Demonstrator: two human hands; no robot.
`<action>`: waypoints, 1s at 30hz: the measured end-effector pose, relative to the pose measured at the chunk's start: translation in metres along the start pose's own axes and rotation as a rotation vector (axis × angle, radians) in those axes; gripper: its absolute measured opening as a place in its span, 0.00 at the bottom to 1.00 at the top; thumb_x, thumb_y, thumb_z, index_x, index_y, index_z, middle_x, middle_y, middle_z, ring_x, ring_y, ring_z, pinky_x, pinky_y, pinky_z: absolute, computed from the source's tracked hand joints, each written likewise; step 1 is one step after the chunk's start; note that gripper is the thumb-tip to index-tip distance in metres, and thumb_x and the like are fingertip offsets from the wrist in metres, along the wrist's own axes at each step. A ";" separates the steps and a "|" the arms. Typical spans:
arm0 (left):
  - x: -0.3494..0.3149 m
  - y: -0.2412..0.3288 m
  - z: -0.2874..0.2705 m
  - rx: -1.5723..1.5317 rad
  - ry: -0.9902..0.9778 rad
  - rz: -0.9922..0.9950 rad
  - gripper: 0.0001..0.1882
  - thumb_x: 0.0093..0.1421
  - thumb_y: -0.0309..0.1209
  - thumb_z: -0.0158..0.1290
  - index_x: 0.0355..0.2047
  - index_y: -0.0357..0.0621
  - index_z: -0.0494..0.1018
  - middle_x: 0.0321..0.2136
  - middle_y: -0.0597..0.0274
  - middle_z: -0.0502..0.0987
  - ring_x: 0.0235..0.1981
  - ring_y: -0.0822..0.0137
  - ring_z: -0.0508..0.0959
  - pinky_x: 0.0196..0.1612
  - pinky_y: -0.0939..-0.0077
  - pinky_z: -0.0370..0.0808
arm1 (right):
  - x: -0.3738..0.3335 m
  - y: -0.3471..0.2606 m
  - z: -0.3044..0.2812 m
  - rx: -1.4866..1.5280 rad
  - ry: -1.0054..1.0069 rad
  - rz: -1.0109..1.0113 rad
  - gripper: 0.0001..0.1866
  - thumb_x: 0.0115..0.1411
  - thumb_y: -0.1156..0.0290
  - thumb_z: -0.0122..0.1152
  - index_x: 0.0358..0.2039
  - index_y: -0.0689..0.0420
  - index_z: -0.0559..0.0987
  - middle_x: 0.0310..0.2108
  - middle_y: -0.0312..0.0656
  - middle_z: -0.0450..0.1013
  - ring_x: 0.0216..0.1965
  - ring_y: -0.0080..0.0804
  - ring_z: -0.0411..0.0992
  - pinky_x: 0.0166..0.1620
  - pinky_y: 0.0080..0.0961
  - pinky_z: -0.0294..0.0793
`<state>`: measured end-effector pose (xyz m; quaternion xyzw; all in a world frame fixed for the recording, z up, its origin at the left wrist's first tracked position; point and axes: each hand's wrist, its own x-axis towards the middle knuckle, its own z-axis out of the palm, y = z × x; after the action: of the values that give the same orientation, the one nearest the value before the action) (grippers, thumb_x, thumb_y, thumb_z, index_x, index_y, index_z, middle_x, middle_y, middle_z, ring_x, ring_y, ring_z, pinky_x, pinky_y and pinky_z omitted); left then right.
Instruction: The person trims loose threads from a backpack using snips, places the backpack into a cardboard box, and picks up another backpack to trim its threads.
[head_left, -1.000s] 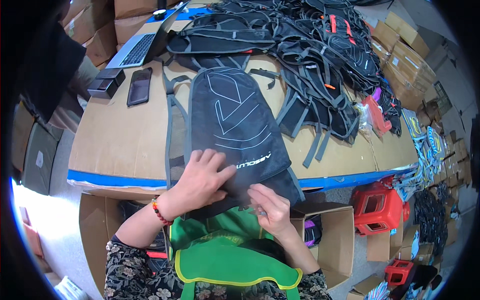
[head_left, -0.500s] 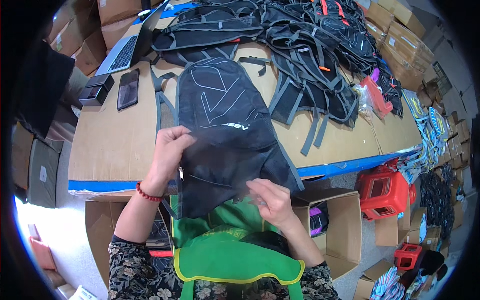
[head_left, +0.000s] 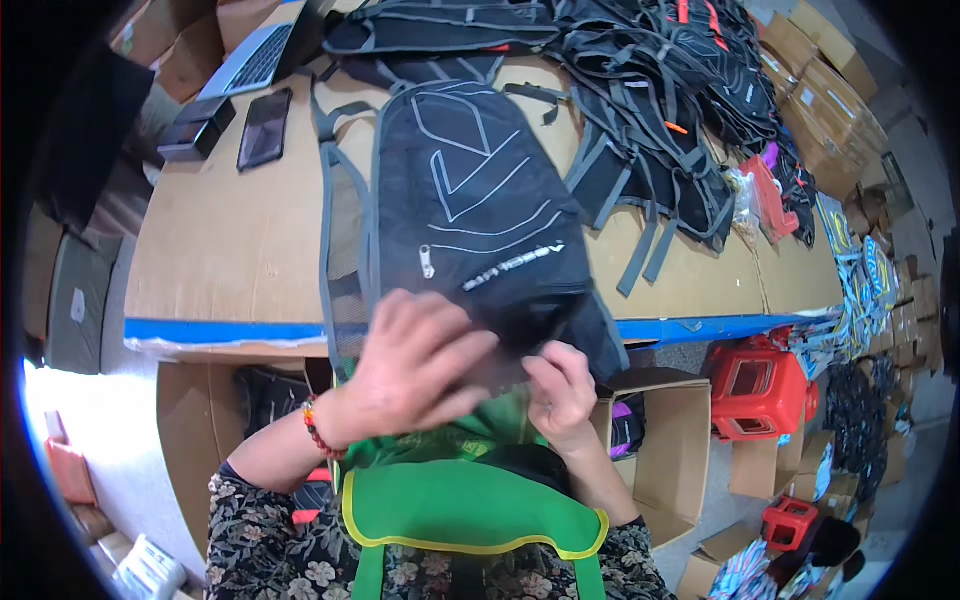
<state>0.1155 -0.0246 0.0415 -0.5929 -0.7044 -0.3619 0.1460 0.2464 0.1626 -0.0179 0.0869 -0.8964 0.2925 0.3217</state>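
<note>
A black backpack (head_left: 480, 180) with grey piping and pale printed lines lies on the cardboard-topped table, its lower end at the near edge. A silver zipper pull (head_left: 427, 262) shows on its front. My left hand (head_left: 405, 365) is over the lower left part of the backpack; motion smears its fingers, and what they touch is hidden. My right hand (head_left: 562, 395) is closed, thumb against fingers, at the lower right edge of the backpack, gripping the dark fabric there. Below both hands is my green apron (head_left: 450, 505) with yellow trim.
A phone (head_left: 265, 130), a small dark box (head_left: 196, 128) and a laptop (head_left: 262, 58) sit at the left. More black backpacks (head_left: 640, 120) pile up at the back and right. Open cartons (head_left: 670, 450) stand under the table edge, beside a red plastic stool (head_left: 760, 390).
My left hand has moved from the backpack's left edge toward the middle, nearer me. The backpack's front panel now lies flatter, with the zipper pull higher up. My right hand has shifted slightly right.
</note>
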 end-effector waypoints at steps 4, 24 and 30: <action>-0.034 -0.003 0.036 0.086 -0.045 0.019 0.14 0.36 0.32 0.59 0.25 0.42 0.71 0.27 0.59 0.66 0.35 0.56 0.69 0.44 0.51 0.63 | -0.015 -0.003 0.010 -0.053 0.203 -0.159 0.20 0.43 0.92 0.56 0.38 0.61 0.75 0.34 0.45 0.64 0.26 0.36 0.67 0.26 0.27 0.68; -0.034 -0.014 0.032 0.168 -0.230 -0.326 0.25 0.54 0.52 0.51 0.45 0.49 0.75 0.62 0.45 0.52 0.65 0.42 0.46 0.59 0.34 0.36 | -0.030 -0.005 0.002 -0.168 0.083 -0.324 0.17 0.41 0.79 0.61 0.35 0.63 0.76 0.33 0.43 0.62 0.24 0.36 0.66 0.27 0.30 0.72; -0.025 -0.015 0.025 0.144 -0.321 -0.497 0.36 0.44 0.32 0.54 0.58 0.49 0.64 0.65 0.42 0.43 0.67 0.42 0.39 0.60 0.33 0.39 | -0.043 -0.008 -0.001 -0.139 0.068 -0.335 0.15 0.41 0.79 0.61 0.35 0.62 0.75 0.35 0.42 0.62 0.25 0.35 0.67 0.33 0.33 0.76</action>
<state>0.1131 -0.0263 0.0037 -0.4402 -0.8657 -0.2375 -0.0184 0.2829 0.1553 -0.0401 0.2025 -0.8760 0.1749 0.4013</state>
